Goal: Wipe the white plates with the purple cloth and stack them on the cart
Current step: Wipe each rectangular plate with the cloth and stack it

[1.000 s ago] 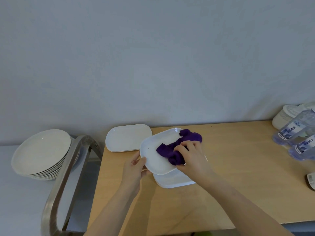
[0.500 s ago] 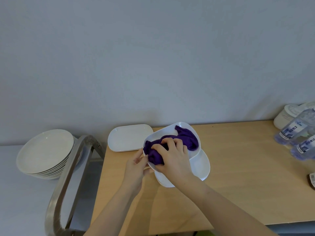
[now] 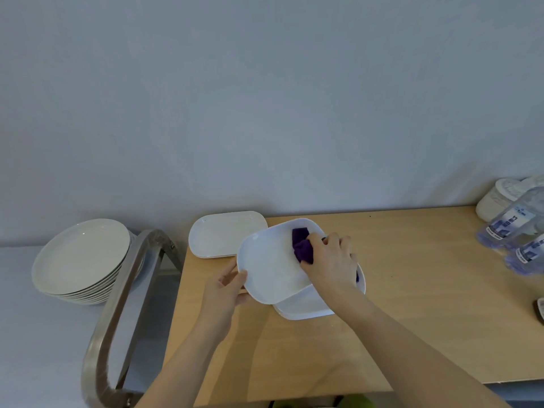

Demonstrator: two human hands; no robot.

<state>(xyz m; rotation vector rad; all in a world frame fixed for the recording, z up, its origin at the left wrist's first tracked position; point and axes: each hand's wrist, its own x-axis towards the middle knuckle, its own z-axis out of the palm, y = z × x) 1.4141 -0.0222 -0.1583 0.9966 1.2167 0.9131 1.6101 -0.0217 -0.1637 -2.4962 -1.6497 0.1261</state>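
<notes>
The person holds a square white plate tilted above the wooden tabletop; the left hand grips its left rim, thumb on top and fingers curled beneath. The right hand is clenched around the bunched purple cloth, pressing it against the right part of that plate's face. Directly under the held plate, another white plate lies on the tabletop. Just behind and left of the held plate rests an oblong white plate. Further left, beyond the cart's metal handle, a stack of round plates sits on the cart. Well to the right lie water bottles.
</notes>
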